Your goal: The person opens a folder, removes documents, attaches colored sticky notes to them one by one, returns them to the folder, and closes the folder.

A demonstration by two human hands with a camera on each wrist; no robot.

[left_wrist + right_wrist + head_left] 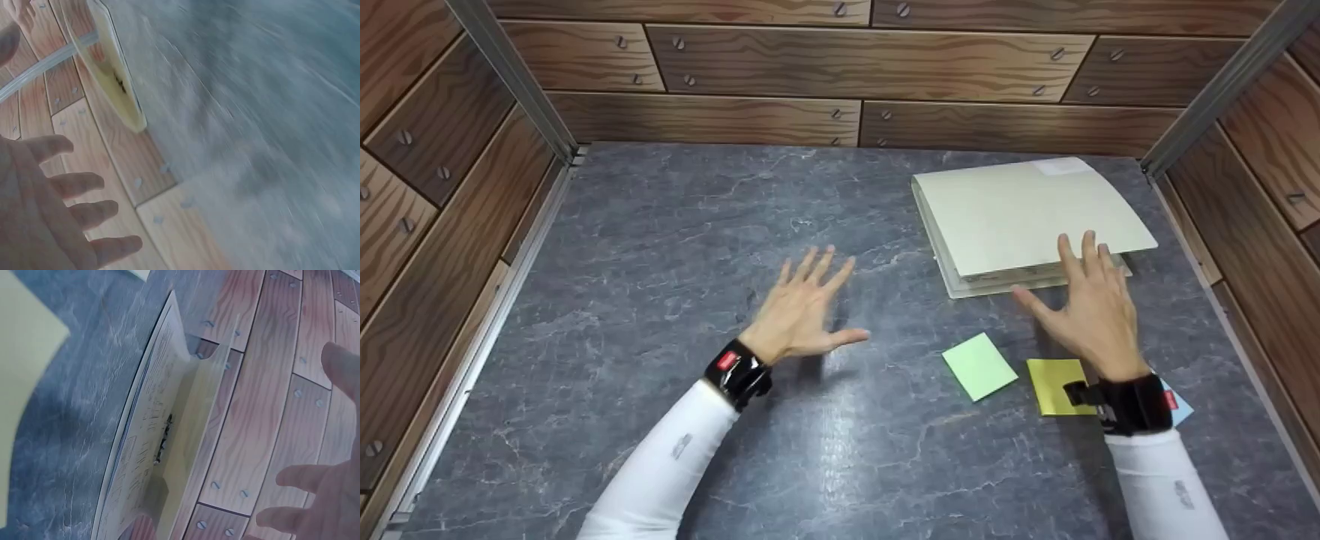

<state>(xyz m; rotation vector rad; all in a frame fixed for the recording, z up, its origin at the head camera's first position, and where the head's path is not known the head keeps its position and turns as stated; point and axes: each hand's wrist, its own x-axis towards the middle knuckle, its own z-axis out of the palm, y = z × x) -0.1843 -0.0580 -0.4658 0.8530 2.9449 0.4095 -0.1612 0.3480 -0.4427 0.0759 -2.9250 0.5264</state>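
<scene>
My left hand (802, 307) hovers over the middle of the table with its fingers spread and nothing in them. My right hand (1091, 315), fingers also spread, is above the table just in front of a cream folder (1027, 214). The folder lies at the back right with its cover slightly raised; papers (149, 422) and a dark metal fastener (164, 439) show inside in the right wrist view. A green sticky note pad (979, 367) lies left of a yellow one (1057, 382). A blue one (1181, 409) is mostly hidden beneath the right wrist.
The grey marbled table (660, 225) is bounded by wood-patterned walls (870, 64) at the back and both sides. Metal posts (514, 75) stand at the back corners. A black band (739, 373) wraps each wrist, over white sleeves.
</scene>
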